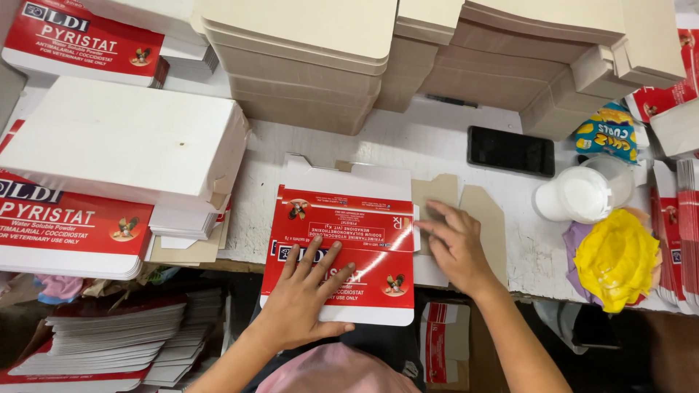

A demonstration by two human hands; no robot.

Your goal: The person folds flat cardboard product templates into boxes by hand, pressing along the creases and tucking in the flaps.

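Observation:
A flat red and white carton blank (349, 233) lies on the white table's front edge, its near end hanging over. My left hand (302, 298) lies flat on its near part with fingers spread. My right hand (455, 247) presses flat on the blank's right side flap (429, 273), fingers pointing left, over a brown cardboard piece (489, 222). Neither hand grips anything.
Tall stacks of plain cardboard blanks (306, 65) fill the back. Stacks of red and white printed blanks (65, 225) sit at left and below the table. A black phone (511, 151), a white cup (579, 195), a yellow cloth (617, 258) and a snack bag (606, 135) lie right.

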